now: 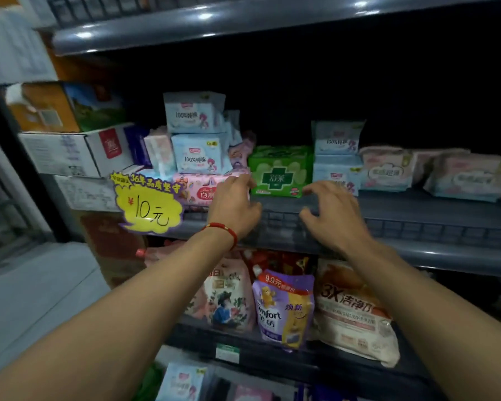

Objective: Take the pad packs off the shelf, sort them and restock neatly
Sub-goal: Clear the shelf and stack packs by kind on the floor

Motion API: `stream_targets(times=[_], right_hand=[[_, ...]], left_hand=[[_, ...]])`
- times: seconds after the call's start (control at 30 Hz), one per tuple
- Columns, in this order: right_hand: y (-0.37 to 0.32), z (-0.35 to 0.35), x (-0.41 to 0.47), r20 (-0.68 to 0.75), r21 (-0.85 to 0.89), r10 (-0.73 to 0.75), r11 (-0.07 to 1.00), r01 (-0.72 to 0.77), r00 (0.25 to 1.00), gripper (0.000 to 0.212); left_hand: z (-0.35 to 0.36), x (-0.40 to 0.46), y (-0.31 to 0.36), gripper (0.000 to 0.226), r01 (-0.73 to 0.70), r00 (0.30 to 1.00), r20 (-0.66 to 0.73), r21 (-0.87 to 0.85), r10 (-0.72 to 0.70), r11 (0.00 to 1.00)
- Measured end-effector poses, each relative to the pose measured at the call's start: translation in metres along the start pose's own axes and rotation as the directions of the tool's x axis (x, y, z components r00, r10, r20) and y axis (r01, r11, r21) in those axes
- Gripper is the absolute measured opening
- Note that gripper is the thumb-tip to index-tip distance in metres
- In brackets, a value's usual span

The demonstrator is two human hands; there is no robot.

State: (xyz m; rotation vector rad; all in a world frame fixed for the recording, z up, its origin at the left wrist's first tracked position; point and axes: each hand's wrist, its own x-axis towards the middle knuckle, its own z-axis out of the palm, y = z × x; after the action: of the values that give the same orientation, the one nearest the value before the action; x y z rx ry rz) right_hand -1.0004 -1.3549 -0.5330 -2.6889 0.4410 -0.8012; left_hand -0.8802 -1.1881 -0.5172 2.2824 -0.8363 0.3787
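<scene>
A green pad pack (281, 170) stands at the middle of the grey shelf (417, 221). My left hand (233, 205) reaches to its left side, fingertips at the pack's edge and by a pink pack (198, 189). My right hand (331, 209) hovers at its right front corner, fingers spread and loosely bent, holding nothing. Two light-blue packs (195, 134) are stacked at the left. Another blue stack (337, 154) stands right of the green pack. Pale pink-and-blue packs (388, 169) lie further right.
A yellow price sign (148, 205) hangs from the shelf's front edge at the left. Cardboard boxes (78, 151) are piled beside the shelf. Detergent pouches (284, 308) fill the shelf below. The shelf above (243, 21) overhangs.
</scene>
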Motion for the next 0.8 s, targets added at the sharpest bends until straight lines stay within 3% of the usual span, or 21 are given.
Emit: stream_targets(times=[0.1,0.23,0.4,0.47,0.57,0.63,0.8], right_hand=[[0.019,-0.007,0.019,-0.019,-0.088,0.096,0.991,-0.097,0.995,0.046],[0.073,-0.024,0.044,0.041,-0.149,0.230,0.964,-0.221,0.972,0.056],[0.112,-0.027,0.072,0.223,-0.152,0.184,0.976,-0.152,0.957,0.085],[0.117,-0.021,0.076,0.202,-0.108,0.165,0.983,-0.146,0.965,0.089],[0.119,-0.013,0.069,0.084,-0.180,0.109,0.979,-0.093,0.990,0.082],[0.120,-0.016,0.067,0.035,-0.240,0.051,0.970,-0.041,0.998,0.070],[0.122,-0.024,0.079,-0.139,-0.067,0.044,0.996,-0.053,0.989,0.024]], left_hand=[[0.021,0.010,0.017,0.042,-0.157,0.987,0.033,0.050,0.155,0.986],[0.057,0.036,0.051,0.036,-0.253,0.967,0.030,0.070,0.252,0.965],[0.100,0.074,0.083,0.055,-0.338,0.934,0.176,0.142,0.312,0.931],[0.113,0.085,0.091,0.064,-0.393,0.904,0.250,0.166,0.346,0.905],[0.127,0.099,0.094,0.075,-0.462,0.857,0.350,0.193,0.379,0.866],[0.131,0.101,0.093,0.080,-0.464,0.863,0.329,0.213,0.384,0.860],[0.130,0.087,0.095,0.085,-0.457,0.889,0.209,0.445,0.407,0.771]])
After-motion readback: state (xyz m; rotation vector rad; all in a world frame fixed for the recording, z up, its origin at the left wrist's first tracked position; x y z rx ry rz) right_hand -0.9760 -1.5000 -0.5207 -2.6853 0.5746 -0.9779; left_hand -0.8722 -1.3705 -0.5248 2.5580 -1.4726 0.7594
